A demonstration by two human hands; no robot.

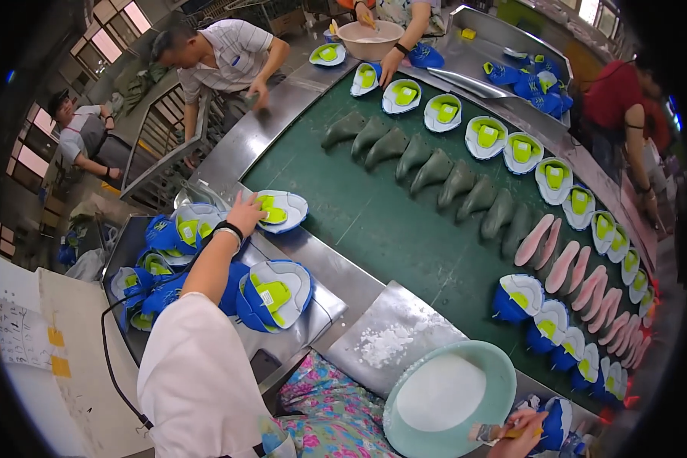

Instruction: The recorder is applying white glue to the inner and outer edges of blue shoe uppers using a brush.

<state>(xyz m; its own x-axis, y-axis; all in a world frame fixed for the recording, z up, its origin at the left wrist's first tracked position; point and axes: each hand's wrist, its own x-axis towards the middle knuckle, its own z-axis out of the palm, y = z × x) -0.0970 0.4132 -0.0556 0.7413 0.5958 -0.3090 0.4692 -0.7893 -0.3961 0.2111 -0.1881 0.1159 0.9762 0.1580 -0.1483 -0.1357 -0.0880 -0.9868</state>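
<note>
My left hand (244, 214) reaches out to the belt's near edge, its fingers closed on the end of a blue shoe upper (286, 211) with a white underside and a lime-green patch. In my right hand (522, 433), at the lower right, is a paintbrush (485, 433) with a yellow handle. The bristles hang at the rim of a pale green basin (498, 374) that holds white liquid. Close to my left forearm, more blue shoe uppers (276, 295) lie heaped in a metal tray. Another blue upper (559, 422) sits beside my right hand.
A green conveyor belt (313, 179) carries dark shoe lasts (435, 169), pink soles (559, 266) and rows of uppers (486, 136). White residue (388, 343) covers a metal plate by the basin. Across the belt, a co-worker's hand (391, 65) touches an upper near a pink basin (370, 47).
</note>
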